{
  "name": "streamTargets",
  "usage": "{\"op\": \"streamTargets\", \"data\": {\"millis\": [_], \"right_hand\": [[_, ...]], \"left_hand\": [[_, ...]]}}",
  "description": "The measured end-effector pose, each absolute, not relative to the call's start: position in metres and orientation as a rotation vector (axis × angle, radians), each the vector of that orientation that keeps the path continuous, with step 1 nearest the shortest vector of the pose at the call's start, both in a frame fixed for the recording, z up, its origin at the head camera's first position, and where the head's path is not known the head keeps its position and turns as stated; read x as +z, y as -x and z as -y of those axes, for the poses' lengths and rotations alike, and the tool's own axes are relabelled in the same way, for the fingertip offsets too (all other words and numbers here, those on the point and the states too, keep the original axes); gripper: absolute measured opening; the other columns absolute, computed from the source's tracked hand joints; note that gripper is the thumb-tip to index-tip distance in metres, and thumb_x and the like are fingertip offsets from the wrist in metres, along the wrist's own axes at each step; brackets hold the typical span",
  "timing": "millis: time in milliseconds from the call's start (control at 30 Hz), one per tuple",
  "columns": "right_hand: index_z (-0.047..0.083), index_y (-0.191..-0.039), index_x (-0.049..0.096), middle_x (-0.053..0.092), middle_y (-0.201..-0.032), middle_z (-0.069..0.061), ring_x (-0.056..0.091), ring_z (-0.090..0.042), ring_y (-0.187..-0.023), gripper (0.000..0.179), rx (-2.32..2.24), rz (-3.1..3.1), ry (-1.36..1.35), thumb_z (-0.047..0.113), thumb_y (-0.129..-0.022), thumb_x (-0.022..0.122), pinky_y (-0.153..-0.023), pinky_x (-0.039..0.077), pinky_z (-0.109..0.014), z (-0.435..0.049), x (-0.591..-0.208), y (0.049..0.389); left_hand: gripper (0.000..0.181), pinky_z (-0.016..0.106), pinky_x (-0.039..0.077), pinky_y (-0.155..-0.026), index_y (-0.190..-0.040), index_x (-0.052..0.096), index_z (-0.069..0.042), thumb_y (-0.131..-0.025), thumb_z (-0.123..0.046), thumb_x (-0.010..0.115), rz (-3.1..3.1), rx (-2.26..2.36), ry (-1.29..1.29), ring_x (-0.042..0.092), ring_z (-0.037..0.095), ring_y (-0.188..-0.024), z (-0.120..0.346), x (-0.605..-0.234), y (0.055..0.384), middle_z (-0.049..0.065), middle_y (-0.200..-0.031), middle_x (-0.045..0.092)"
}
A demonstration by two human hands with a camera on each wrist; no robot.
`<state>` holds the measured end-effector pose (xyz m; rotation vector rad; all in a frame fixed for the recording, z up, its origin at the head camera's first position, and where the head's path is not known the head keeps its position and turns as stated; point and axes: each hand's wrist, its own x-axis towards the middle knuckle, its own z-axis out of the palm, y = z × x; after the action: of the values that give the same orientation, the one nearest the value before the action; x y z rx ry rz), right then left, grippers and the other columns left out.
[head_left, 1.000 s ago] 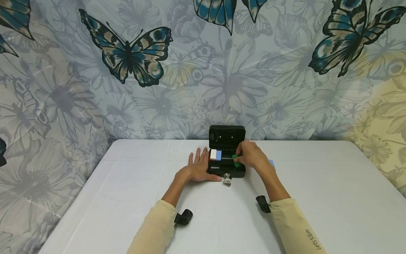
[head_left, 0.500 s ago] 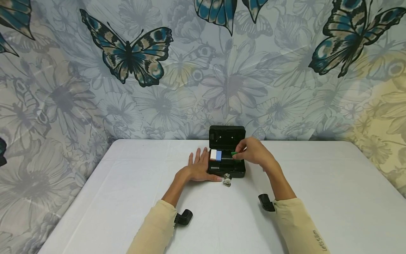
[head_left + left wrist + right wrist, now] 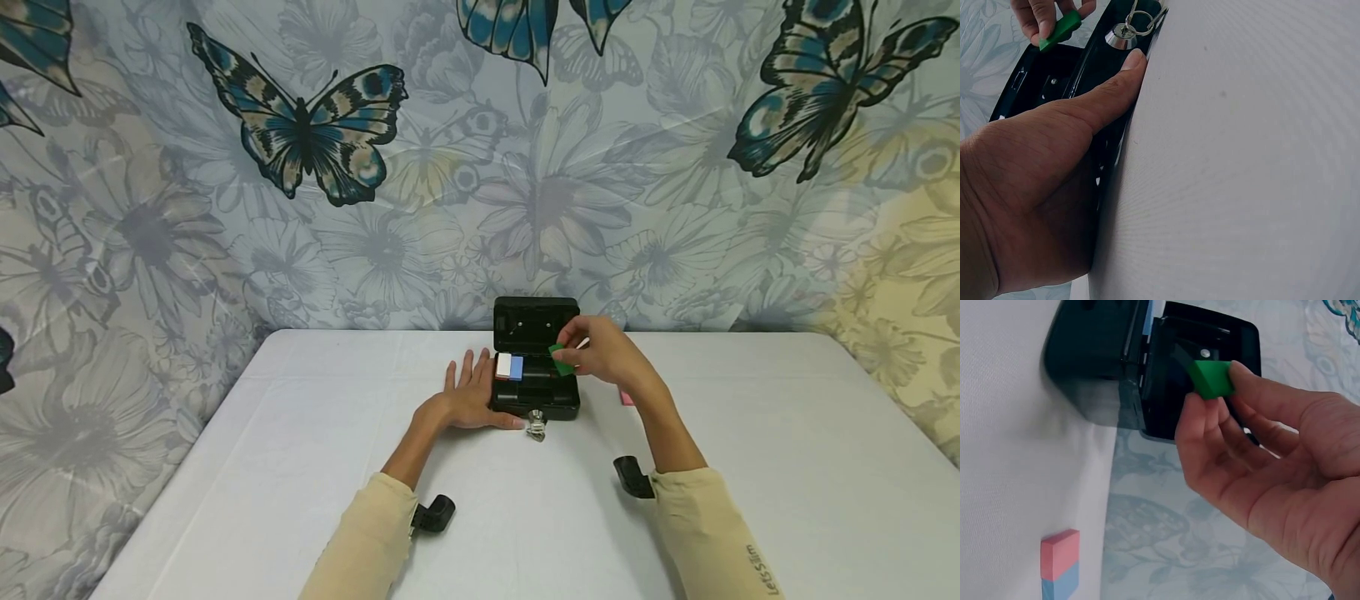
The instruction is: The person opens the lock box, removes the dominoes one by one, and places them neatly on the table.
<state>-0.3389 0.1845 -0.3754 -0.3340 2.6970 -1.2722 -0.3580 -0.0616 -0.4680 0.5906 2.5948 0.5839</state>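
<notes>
A small black cash box (image 3: 558,411) stands at the far edge of the table, its lid (image 3: 536,318) raised. My right hand (image 3: 603,357) pinches a green block (image 3: 1211,380) between thumb and fingertips, above the right part of the box and in front of the lid. Inside at the left sit a white block (image 3: 504,364) and a blue block (image 3: 517,367), with an orange-red edge beneath. My left hand (image 3: 468,404) lies against the box's left side, fingers spread and straight, thumb along the front near the lock (image 3: 1122,37).
Keys on a ring (image 3: 1140,24) hang from the lock at the box front. To the right of the box, a pink block (image 3: 1060,555) and a light blue block (image 3: 1061,582) lie together on the white table (image 3: 300,467). A butterfly-print cloth (image 3: 420,250) hangs behind.
My right hand has moved up and slightly right with the green block, from inside the box to above it. The block has turned in the fingers. My left hand stays put.
</notes>
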Motion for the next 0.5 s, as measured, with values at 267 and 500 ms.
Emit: {"op": "streamTargets", "data": {"millis": [267, 500], "right_hand": [[-0.009, -0.111, 0.068, 0.069, -0.102, -0.02, 0.072, -0.018, -0.084, 0.018, -1.272, -2.733, 0.347, 0.003, -0.098, 0.069, -0.081, 0.066, -0.04, -0.1844, -0.3747, 0.3384], [-0.01, -0.111, 0.068, 0.07, -0.104, -0.023, 0.074, -0.022, -0.086, 0.016, -1.255, -2.743, 0.371, -0.001, -0.097, 0.068, -0.082, 0.066, -0.043, -0.1858, -0.3748, 0.3381]], "left_hand": [[0.13, 0.054, -0.019, -0.13, -0.167, -0.016, -0.009, -0.088, -0.067, 0.07, -2.589, 0.581, -0.587, -0.029, 0.027, -0.161, 0.0621, -0.4668, 0.3575, 0.005, -0.176, -0.022], [0.131, 0.055, -0.019, -0.13, -0.167, -0.016, -0.009, -0.087, -0.068, 0.07, -2.59, 0.57, -0.577, -0.028, 0.027, -0.161, 0.0614, -0.4676, 0.3581, 0.005, -0.176, -0.022]]}}
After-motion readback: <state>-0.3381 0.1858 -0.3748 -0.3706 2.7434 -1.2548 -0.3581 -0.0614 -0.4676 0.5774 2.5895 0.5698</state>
